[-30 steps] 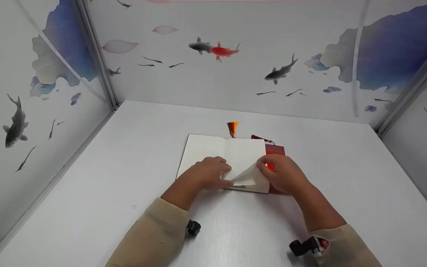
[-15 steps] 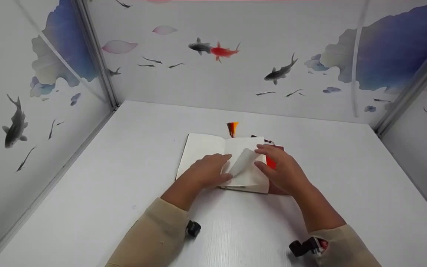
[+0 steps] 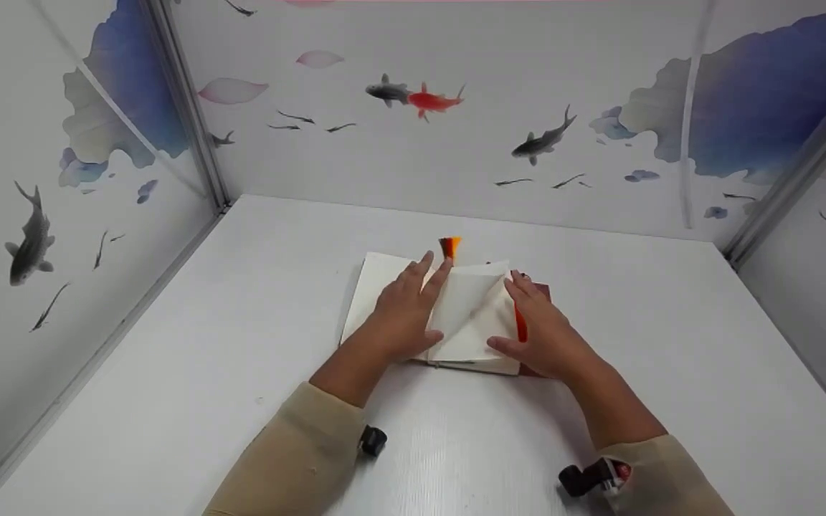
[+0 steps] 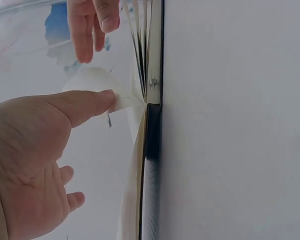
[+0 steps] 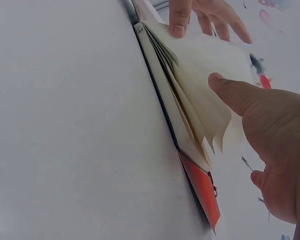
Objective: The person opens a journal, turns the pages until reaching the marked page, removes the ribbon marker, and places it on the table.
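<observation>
An open notebook (image 3: 474,350) with blank cream pages lies on the white table. One thin page (image 3: 459,295) stands partly raised and curved over the right half. My left hand (image 3: 400,315) is spread over the notebook near its middle fold, its thumb close to the raised page. At the right edge my right hand (image 3: 546,331) has its fingers extended and thumb apart, holding nothing. In the right wrist view the page block (image 5: 187,117) shows several loose leaves fanned apart. Beneath the right side sits a red card-like piece (image 5: 202,192), mostly hidden by the notebook and hand.
A yellow, orange and dark tassel (image 3: 449,248) pokes out beyond the notebook's far edge. White panels with painted fish (image 3: 433,99) enclose the table (image 3: 241,287) at the back and sides. Small black cameras (image 3: 372,441) sit at both wrists.
My right hand has let go of the page's corner and spread its fingers. The page has swung leftward. My left hand's fingers have straightened and reached farther up the notebook.
</observation>
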Demonstrator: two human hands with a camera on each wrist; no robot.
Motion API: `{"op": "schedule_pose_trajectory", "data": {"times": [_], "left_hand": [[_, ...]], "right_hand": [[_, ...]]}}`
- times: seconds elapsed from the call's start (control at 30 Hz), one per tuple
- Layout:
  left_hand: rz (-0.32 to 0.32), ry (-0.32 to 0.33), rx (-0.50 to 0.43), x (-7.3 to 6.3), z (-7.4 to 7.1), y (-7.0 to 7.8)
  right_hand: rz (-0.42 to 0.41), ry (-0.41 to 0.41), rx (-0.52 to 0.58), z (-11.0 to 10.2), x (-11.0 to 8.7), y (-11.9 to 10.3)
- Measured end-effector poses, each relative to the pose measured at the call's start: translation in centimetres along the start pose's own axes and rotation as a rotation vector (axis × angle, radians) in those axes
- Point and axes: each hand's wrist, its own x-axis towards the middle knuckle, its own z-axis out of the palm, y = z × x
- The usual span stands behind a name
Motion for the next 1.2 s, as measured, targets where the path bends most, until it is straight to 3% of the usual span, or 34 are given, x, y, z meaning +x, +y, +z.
{"op": "schedule_pose_trajectory", "data": {"times": [0.2, 0.47, 0.9, 1.2], "left_hand": [[0.040, -0.014, 0.090, -0.1, -0.5, -0.1], [0.027, -0.061, 0.106, 0.0, -0.9, -0.1], [-0.043, -0.039, 0.175, 0.1, -1.0, -1.0], [-0.104, -0.134, 0.131, 0.9, -1.4, -2.0]], "right_hand": [[-0.001, -0.095, -0.127, 0.6, -0.1, 0.2], [-0.027, -0.205, -0.229, 1.3, 0.1, 0.2], [-0.060, -0.258, -0.158, 1.9, -0.2, 0.4], [-0.082, -0.254, -0.136, 1.8, -0.4, 0.3]]}}
